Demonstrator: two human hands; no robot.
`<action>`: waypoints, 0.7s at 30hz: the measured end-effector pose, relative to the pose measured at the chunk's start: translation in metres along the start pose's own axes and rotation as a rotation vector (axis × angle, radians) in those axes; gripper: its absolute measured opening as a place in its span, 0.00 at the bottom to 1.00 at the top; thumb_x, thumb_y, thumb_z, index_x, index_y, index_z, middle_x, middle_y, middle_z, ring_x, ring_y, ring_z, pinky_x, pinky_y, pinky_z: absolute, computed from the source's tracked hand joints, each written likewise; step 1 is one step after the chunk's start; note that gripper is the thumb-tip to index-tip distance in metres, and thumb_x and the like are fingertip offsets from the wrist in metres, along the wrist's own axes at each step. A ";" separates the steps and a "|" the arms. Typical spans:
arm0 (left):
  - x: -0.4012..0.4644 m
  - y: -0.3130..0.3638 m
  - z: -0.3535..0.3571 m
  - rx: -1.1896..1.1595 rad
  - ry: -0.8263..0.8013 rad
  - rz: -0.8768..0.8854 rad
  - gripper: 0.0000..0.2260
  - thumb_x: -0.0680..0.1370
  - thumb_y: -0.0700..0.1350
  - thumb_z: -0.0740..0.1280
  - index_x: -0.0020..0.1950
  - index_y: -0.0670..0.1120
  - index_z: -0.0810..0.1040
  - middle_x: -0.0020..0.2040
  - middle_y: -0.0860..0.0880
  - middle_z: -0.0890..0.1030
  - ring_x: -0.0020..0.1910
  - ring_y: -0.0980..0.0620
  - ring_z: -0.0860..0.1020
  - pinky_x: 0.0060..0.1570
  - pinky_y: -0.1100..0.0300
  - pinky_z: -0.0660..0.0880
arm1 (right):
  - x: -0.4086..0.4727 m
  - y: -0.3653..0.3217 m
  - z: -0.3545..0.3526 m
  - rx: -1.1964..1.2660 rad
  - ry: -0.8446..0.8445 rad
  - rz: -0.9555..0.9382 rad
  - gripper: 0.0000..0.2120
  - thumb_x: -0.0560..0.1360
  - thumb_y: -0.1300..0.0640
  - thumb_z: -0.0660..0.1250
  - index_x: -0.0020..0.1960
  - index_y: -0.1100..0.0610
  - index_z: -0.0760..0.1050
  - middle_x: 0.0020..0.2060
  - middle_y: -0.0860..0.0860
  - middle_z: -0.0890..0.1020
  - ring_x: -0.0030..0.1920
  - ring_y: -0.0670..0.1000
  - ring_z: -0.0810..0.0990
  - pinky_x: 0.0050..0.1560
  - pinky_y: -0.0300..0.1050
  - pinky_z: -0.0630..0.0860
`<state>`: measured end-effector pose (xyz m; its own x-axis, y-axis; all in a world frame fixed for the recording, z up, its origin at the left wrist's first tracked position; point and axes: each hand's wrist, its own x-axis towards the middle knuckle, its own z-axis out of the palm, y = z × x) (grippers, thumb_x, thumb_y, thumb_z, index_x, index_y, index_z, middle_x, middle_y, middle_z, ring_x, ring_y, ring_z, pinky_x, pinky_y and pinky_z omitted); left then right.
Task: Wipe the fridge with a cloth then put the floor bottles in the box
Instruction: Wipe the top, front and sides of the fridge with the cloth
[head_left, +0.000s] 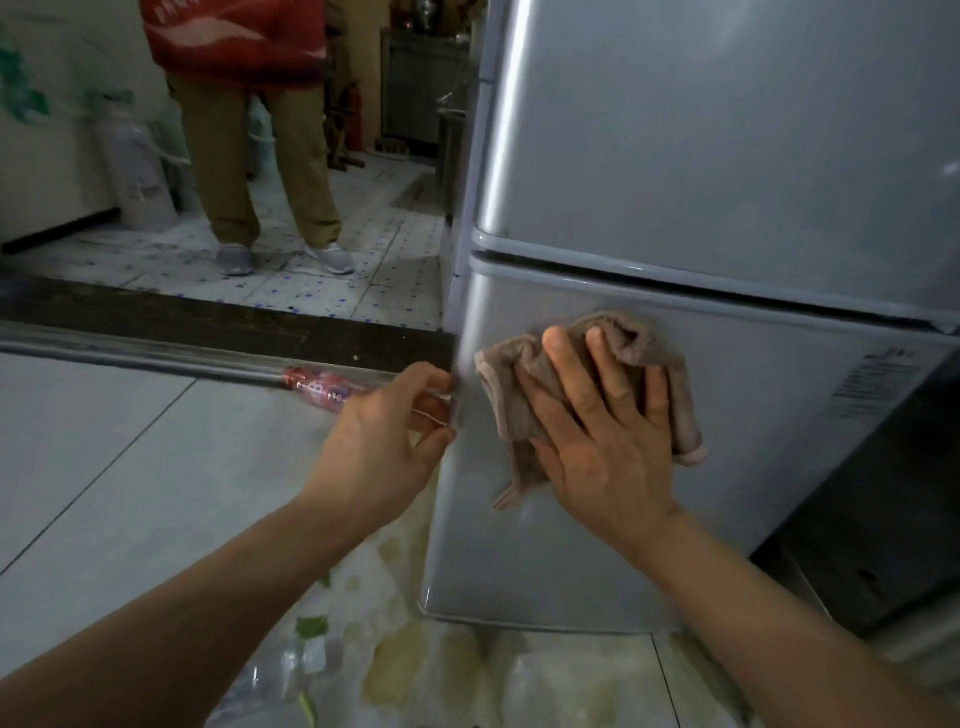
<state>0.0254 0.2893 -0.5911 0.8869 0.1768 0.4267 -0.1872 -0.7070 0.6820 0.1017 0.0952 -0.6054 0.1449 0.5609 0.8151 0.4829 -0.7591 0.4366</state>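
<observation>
right hand (597, 415) pressing cloth (670, 374), fridge (727, 156)

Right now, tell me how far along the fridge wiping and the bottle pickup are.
Nothing looks finished. In hand: the right hand presses a crumpled brown cloth flat against the lower door of the silver fridge, while the left hand grips that door's edge. Left: a clear plastic bottle with a red label lies on the floor, with more near the bottom edge. No box is in view.

The setting is a home kitchen area. A silver two-door fridge (727, 182) stands on pale floor tiles (130, 467). Left of the fridge, a doorway threshold (208, 322) leads to a patterned-tile room (337, 244).
</observation>
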 end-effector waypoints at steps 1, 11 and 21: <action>-0.002 -0.002 -0.002 -0.006 -0.016 0.000 0.16 0.71 0.38 0.71 0.56 0.52 0.76 0.44 0.60 0.80 0.43 0.65 0.79 0.49 0.62 0.77 | -0.007 -0.002 0.001 -0.021 -0.022 -0.064 0.26 0.80 0.47 0.56 0.76 0.49 0.57 0.76 0.47 0.54 0.77 0.52 0.51 0.71 0.58 0.51; -0.024 -0.024 -0.038 0.118 -0.003 -0.051 0.23 0.69 0.42 0.74 0.60 0.54 0.71 0.52 0.58 0.77 0.48 0.60 0.76 0.46 0.55 0.77 | 0.065 0.004 -0.026 -0.036 -0.102 -0.214 0.24 0.80 0.49 0.54 0.75 0.49 0.59 0.76 0.50 0.56 0.76 0.52 0.50 0.72 0.54 0.43; -0.032 -0.055 -0.042 0.190 -0.046 -0.095 0.19 0.69 0.43 0.74 0.57 0.54 0.74 0.54 0.56 0.76 0.49 0.58 0.76 0.46 0.57 0.77 | 0.025 -0.046 0.011 -0.084 -0.104 -0.359 0.14 0.78 0.51 0.59 0.60 0.54 0.76 0.68 0.51 0.74 0.72 0.55 0.64 0.73 0.56 0.45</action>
<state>-0.0107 0.3516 -0.6176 0.9160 0.2203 0.3353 -0.0227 -0.8058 0.5917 0.0929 0.1484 -0.6093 0.0682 0.8235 0.5632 0.4469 -0.5299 0.7207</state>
